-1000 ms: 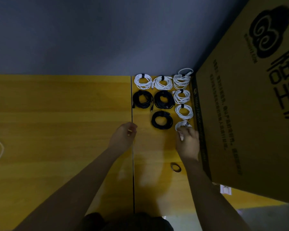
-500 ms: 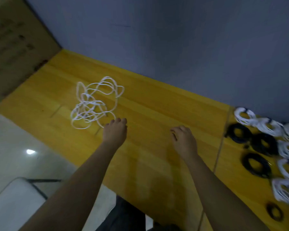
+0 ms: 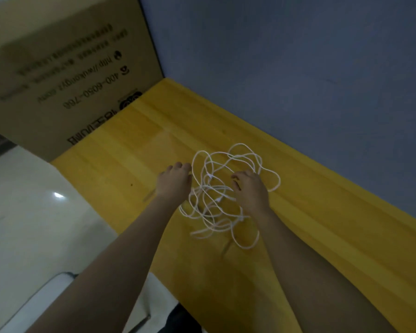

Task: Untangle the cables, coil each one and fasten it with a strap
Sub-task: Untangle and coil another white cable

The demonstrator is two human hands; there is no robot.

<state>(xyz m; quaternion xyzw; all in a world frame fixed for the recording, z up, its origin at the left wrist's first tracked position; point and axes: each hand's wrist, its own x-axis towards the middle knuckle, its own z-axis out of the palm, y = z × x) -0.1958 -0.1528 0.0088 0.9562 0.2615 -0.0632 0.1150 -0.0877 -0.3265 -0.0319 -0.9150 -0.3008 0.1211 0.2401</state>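
Observation:
A tangle of white cable (image 3: 222,195) lies in loose loops on the yellow wooden table (image 3: 322,224). My left hand (image 3: 174,181) rests at the tangle's left edge, fingers relaxed, their tips beside an outer loop. My right hand (image 3: 250,188) lies over the right half of the tangle with its fingers bent down among the strands. Whether those fingers hold a strand is hidden by the hand itself. No strap or coiled cable shows in this view.
A large cardboard box (image 3: 58,80) stands at the table's far left end. A blue-grey wall (image 3: 298,68) runs along the back. The table's near edge drops to a pale floor (image 3: 22,212); a light chair part (image 3: 34,306) sits at the bottom left.
My view swung left, away from the rows of coiled cables and the right-hand box. Both hands moved from the coils across the table to the white tangle.

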